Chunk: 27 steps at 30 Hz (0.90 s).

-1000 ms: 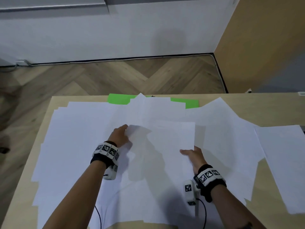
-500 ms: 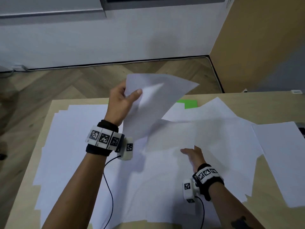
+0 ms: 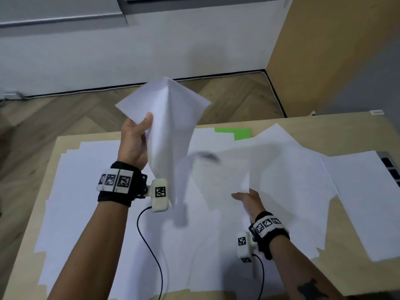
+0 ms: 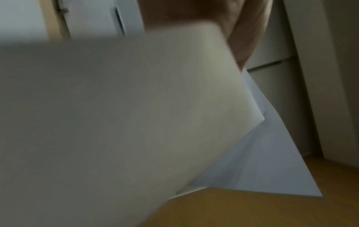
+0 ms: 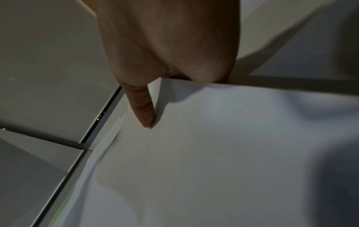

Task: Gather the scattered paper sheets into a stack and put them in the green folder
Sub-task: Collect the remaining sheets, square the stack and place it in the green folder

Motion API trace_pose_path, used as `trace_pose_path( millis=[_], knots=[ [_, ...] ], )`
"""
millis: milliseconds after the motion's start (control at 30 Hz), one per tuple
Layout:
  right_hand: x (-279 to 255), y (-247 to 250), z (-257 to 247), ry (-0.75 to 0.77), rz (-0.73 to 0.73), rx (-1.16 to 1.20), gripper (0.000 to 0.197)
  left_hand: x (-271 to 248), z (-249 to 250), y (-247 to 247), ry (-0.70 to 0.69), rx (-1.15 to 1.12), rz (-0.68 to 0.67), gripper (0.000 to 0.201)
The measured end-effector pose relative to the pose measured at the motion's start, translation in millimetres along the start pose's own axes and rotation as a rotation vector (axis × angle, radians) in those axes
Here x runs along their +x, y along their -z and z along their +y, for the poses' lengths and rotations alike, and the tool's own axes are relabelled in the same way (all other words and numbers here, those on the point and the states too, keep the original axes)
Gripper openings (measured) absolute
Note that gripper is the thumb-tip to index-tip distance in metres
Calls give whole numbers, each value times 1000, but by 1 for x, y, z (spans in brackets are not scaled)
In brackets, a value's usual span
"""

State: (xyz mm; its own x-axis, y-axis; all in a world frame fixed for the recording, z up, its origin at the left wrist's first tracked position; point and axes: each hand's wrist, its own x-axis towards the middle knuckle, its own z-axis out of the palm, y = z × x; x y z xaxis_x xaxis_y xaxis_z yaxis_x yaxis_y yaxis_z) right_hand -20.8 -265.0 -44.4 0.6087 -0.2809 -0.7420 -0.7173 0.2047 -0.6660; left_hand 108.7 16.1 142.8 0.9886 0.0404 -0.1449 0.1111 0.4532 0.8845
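- A white sheet (image 3: 171, 118) is pinched at one corner by the left hand (image 3: 135, 144) and held up above the counter (image 3: 357, 131), hanging bent.
- The right hand (image 3: 249, 201) is laid low on the spread sheets (image 3: 281, 180); its fingers are tucked under a sheet edge, thumb (image 5: 143, 107) pointing down onto paper.
- The green folder (image 3: 240, 133) is seen at the far counter edge, mostly covered by paper.
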Motion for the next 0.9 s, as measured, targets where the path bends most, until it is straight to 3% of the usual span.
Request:
trace_pose_path(
  millis=[67,167,267,400,533,633,767,900],
  knots=[
    [5,0,3,2,-8,-22,34,4,3,7,9,-68,-2,21],
    [9,-1,5,14,-3,-36,36,10,8,14,14,-130,-2,27],
    [9,-2,4,29,-11,-34,21,15,8,21,1,-143,0,31],
    [9,-3,4,49,8,-27,10,17,-12,27,59,150,14,29],
    [11,-1,7,31,-38,-29,48,12,-58,35,148,463,-14,27],
    [8,-1,4,24,-41,-10,75,4,-94,37,207,561,8,18],
    [8,0,2,11,-41,10,78,-2,-144,51,325,668,27,9],
    [12,1,3,-15,-60,52,94,-5,-172,55,424,888,26,13]
  ],
)
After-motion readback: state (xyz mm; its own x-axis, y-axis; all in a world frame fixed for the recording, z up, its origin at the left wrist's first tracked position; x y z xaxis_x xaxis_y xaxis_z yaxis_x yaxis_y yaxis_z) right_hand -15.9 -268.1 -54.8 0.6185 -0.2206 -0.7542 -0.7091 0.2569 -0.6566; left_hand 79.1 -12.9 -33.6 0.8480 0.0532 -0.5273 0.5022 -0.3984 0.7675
